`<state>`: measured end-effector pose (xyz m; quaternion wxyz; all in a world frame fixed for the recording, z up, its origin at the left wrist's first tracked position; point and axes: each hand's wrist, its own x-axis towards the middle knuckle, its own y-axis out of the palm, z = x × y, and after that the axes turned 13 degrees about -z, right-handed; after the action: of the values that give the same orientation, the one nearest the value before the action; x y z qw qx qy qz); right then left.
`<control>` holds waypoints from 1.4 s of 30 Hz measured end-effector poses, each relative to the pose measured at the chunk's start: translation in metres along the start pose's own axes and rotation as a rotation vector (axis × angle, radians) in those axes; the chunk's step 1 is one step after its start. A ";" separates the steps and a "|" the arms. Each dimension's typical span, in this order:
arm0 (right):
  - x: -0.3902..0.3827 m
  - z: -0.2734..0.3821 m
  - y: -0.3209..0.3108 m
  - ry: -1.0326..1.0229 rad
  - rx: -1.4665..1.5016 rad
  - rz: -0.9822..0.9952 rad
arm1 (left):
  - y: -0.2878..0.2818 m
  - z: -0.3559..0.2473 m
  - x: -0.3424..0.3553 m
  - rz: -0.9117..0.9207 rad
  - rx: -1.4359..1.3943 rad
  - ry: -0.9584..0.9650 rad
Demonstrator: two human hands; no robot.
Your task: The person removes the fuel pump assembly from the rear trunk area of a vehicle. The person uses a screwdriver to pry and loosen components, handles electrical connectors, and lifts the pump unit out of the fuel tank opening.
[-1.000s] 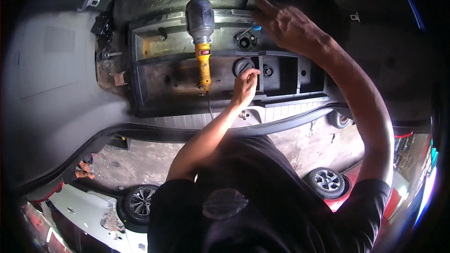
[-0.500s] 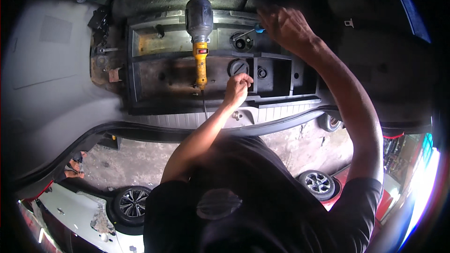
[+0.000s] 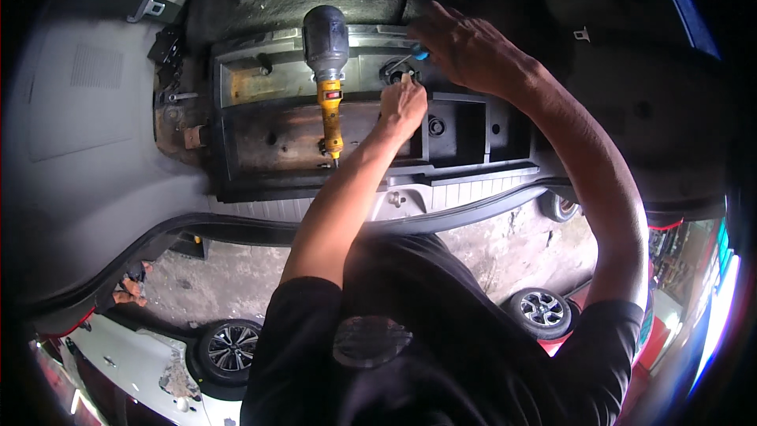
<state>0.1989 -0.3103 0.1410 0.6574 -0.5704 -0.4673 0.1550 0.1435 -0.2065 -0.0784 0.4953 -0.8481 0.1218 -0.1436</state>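
Blue screwdriver (image 3: 420, 53) apparently in right hand (image 3: 465, 49), the pinched left hand (image 3: 404, 104) seemingly worked a fitting (image 3: 389, 72) right of the power tool (image 3: 331, 110), steadiness needed next.

The left hand (image 3: 404, 102) has its fingers bunched at a round dark fitting (image 3: 391, 71); whether they grip anything is hidden. Just beyond its fingertips, toward the right hand (image 3: 477, 51), is a blue-handled tool (image 3: 419, 53), its handle directly by the right hand's fingers. To the left hand's left, a yellow-and-black power tool (image 3: 330, 91) lies across the divided dark tray (image 3: 296, 146), whose square compartment (image 3: 464, 140) opens just right of that hand.
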 end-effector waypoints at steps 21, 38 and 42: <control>-0.014 0.002 0.007 0.098 -0.156 0.283 | 0.010 -0.015 -0.099 -0.133 -0.887 -0.473; -0.015 -0.001 0.006 0.168 -0.055 0.333 | -0.009 -0.023 -0.054 -0.352 -0.705 -0.253; 0.009 0.015 -0.008 0.246 -0.012 0.380 | -0.004 -0.006 -0.027 -0.278 -0.256 -0.069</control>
<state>0.1893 -0.2965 0.1506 0.6651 -0.6666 -0.2688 0.2026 0.1160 -0.1997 -0.0753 0.3628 -0.9172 0.0037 -0.1647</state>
